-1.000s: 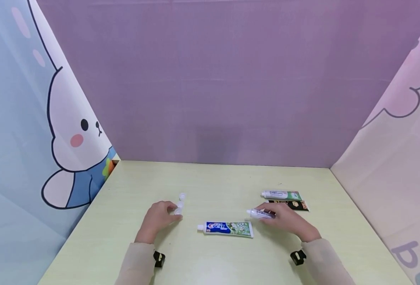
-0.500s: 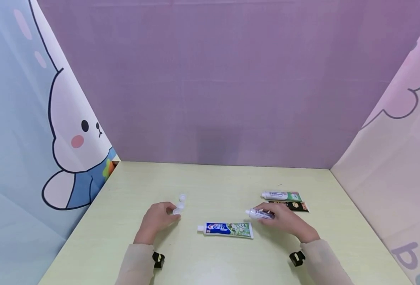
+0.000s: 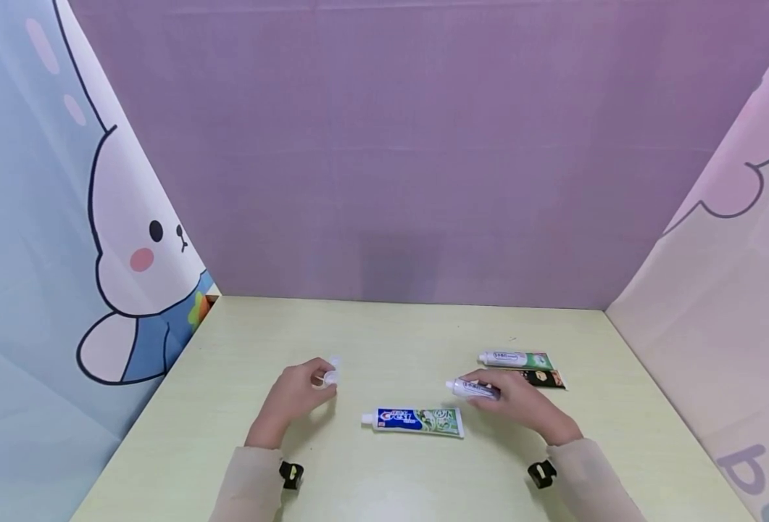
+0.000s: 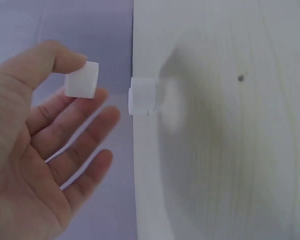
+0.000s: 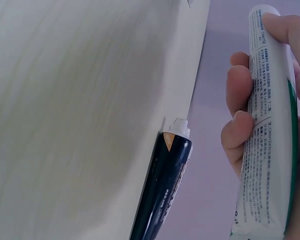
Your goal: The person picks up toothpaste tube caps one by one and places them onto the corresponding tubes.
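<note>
Between thumb and fingertips my left hand (image 3: 293,397) pinches a small white cap (image 4: 82,80), held above the table. Two similar white caps (image 4: 143,96) sit close together on the table just beyond it, partly behind the fingers in the head view. My right hand (image 3: 520,403) grips a white and green toothpaste tube (image 5: 265,145), its narrow end pointing left. A blue and green Crest toothpaste tube (image 3: 418,421) lies between the hands, nearer the body. Beyond the right hand is a black toothpaste tube (image 5: 162,185), partly hidden by that hand in the head view.
Another white and green toothpaste tube (image 3: 516,359) lies alongside the black one at the right. A purple cloth wall (image 3: 410,159) closes off the table's (image 3: 254,326) far edge. Printed cloths hang at both sides, the left one (image 3: 32,290) with a rabbit.
My left hand has lifted the nearest cap and moved slightly forward and right, over the other caps. My right hand has shifted a little left with its tube.
</note>
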A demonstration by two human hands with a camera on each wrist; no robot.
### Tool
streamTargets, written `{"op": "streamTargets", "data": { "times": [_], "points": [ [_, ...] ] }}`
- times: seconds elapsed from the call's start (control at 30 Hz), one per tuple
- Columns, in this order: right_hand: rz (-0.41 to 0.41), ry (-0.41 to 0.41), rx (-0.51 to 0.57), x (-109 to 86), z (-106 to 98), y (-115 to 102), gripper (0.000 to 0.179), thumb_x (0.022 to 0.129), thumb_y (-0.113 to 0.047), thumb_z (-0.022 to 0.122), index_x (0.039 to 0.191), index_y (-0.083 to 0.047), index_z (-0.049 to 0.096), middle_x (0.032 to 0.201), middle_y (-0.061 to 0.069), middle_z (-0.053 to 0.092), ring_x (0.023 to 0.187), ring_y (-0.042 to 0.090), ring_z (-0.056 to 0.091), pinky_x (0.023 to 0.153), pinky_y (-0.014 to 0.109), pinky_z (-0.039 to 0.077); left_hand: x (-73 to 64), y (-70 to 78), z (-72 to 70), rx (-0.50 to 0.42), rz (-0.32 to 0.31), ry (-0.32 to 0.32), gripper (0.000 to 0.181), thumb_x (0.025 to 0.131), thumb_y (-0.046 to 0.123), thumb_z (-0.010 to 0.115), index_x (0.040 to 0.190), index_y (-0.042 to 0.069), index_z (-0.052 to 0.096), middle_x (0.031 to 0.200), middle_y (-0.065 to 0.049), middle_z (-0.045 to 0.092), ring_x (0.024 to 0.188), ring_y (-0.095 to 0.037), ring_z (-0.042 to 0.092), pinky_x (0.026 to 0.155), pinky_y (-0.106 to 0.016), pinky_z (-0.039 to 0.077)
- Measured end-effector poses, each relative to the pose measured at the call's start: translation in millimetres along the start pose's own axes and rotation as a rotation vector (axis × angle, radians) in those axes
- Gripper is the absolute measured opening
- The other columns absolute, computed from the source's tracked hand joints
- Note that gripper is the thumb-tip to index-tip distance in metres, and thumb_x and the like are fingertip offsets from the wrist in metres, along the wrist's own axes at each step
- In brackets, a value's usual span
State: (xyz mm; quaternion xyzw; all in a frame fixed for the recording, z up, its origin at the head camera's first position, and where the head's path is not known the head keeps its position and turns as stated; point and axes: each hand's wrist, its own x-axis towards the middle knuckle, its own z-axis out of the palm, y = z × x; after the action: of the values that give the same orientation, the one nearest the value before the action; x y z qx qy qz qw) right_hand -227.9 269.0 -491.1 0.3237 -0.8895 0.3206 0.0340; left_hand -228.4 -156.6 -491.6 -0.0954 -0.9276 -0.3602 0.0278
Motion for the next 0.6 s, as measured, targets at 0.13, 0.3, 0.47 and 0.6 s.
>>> {"op": "streamTargets", "data": {
  "times": [0.13, 0.3, 0.47, 0.6],
  "points": [
    [0.013, -0.008, 0.008, 1.3, 1.8, -2.2, 0.033, 0.090, -0.021, 0.078, 0.121, -0.018, 0.070, 0.105, -0.007, 0.069, 0.082, 0.006, 0.061, 0.069, 0.026, 0.054, 1.8, 3.0, 2.1, -0.051, 0.103, 0.007, 0.029, 0.089, 0.019, 0.076, 0.117, 0.012, 0.072, 0.103, 0.005, 0.070, 0.092, -0.015, 0.066, 0.082, -0.038, 0.055],
    [0.030, -0.004, 0.019, 4.5, 4.5, -6.5, 0.030, 0.089, -0.024, 0.078, 0.117, -0.019, 0.068, 0.100, -0.007, 0.068, 0.078, 0.005, 0.061, 0.065, 0.025, 0.054, 4.8, 10.6, 6.7, -0.095, 0.226, -0.032, 0.036, 0.091, 0.021, 0.076, 0.125, 0.010, 0.069, 0.109, 0.003, 0.068, 0.094, -0.016, 0.066, 0.085, -0.040, 0.055],
    [0.046, -0.012, 0.038, 9.6, 7.1, -11.5, 0.027, 0.089, -0.027, 0.079, 0.112, -0.020, 0.066, 0.097, -0.009, 0.068, 0.078, 0.004, 0.062, 0.065, 0.026, 0.054, 9.5, 22.1, 13.7, -0.123, 0.253, -0.088, 0.037, 0.090, 0.025, 0.078, 0.122, 0.012, 0.066, 0.104, 0.008, 0.067, 0.095, -0.013, 0.065, 0.088, -0.041, 0.054],
    [0.033, -0.025, 0.043, 13.7, 9.8, -14.8, 0.027, 0.089, -0.027, 0.079, 0.113, -0.022, 0.067, 0.099, -0.010, 0.069, 0.078, 0.004, 0.062, 0.067, 0.026, 0.054, 12.5, 32.5, 18.2, -0.132, 0.278, -0.113, 0.027, 0.088, 0.025, 0.080, 0.110, 0.019, 0.066, 0.100, 0.013, 0.067, 0.095, -0.010, 0.065, 0.089, -0.041, 0.053]
  ]
}}
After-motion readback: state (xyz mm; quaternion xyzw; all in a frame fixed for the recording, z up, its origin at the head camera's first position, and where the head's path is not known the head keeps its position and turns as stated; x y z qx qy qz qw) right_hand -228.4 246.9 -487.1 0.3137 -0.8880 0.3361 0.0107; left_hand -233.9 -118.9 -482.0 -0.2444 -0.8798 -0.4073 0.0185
